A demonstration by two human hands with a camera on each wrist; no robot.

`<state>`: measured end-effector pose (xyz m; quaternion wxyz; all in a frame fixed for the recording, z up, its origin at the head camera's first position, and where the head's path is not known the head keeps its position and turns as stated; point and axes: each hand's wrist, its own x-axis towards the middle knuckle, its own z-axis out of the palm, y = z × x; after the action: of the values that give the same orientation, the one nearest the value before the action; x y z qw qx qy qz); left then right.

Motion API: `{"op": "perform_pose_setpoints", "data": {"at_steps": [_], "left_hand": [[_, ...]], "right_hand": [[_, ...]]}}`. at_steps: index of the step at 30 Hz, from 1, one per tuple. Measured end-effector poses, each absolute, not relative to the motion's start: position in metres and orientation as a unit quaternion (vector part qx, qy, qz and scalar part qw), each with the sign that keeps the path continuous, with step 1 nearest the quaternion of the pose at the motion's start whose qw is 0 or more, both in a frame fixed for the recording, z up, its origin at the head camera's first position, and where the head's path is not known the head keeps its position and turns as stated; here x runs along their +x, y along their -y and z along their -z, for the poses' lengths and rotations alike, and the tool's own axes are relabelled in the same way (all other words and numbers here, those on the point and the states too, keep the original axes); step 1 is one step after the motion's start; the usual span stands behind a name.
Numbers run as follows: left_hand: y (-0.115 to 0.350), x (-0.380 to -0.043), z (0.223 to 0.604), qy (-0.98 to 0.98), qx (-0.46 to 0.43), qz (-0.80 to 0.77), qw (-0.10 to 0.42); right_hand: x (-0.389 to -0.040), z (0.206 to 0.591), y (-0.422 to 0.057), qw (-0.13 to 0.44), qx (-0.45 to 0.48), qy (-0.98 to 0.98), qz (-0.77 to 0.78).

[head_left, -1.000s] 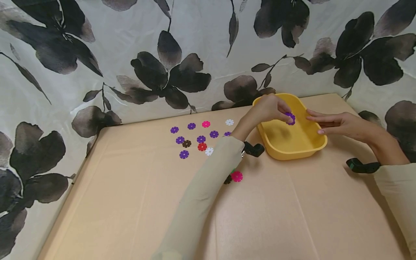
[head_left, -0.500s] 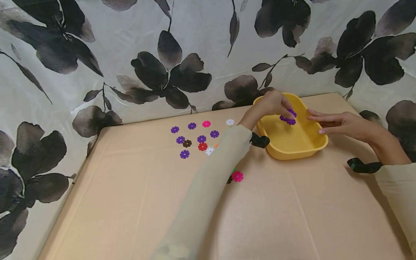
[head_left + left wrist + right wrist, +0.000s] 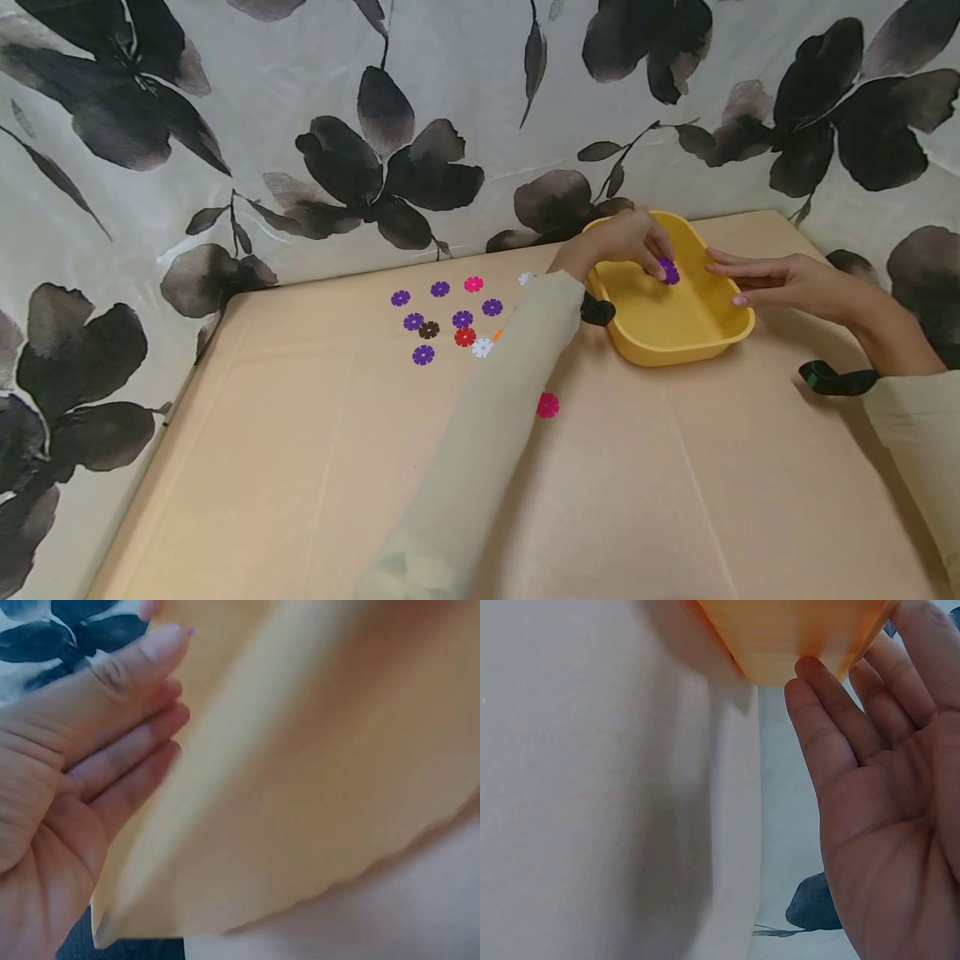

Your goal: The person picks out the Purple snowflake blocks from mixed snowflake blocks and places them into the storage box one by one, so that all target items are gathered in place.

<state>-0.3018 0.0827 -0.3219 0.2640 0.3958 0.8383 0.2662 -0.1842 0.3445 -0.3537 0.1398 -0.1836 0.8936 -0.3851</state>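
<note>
A yellow plastic tub (image 3: pixel 675 354) stands at the back right of the table in the head view. Over its inside, my left hand (image 3: pixel 626 242) pinches a purple flower-shaped disc (image 3: pixel 670 271) between thumb and fingertips. Only a purple speck shows beyond the thumb in the left wrist view, where the left hand (image 3: pixel 97 727) is beside the tub's wall (image 3: pixel 247 750). Straight fingers of my right hand (image 3: pixel 806 287) touch the tub's right side. The right wrist view shows fingertips of this right hand (image 3: pixel 877 772) against the outer wall (image 3: pixel 795 637).
Several flower-shaped discs lie scattered left of the tub, among them purple (image 3: pixel 423 355), brown (image 3: pixel 428 330), red (image 3: pixel 465 337) and white (image 3: pixel 482 348). A pink disc (image 3: pixel 548 406) lies nearer, beside the left sleeve (image 3: pixel 480 450). A floral cloth (image 3: pixel 247 100) hangs behind the table (image 3: pixel 262 467).
My left hand dips slightly lower in the tub. Half a second ago several purple discs showed at its fingertips; now one shows. The left sleeve covers more discs; my right hand stays put.
</note>
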Motion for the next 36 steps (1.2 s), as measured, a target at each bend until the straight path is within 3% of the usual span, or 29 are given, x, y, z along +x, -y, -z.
{"op": "perform_pose_setpoints", "data": {"at_steps": [10,23,36], "left_hand": [[-0.090,-0.313,0.317,-0.809,0.432,-0.255,0.306],[-0.107,-0.310,0.336,-0.820,0.422,-0.228,0.311],[-0.102,-0.312,0.336,-0.793,0.474,-0.217,0.316]], "right_hand": [[-0.185,0.352,-0.344,0.141,-0.182,-0.896,0.380],[-0.184,0.352,-0.344,0.146,-0.178,-0.897,0.377],[-0.185,0.352,-0.344,0.143,-0.183,-0.896,0.378]]}}
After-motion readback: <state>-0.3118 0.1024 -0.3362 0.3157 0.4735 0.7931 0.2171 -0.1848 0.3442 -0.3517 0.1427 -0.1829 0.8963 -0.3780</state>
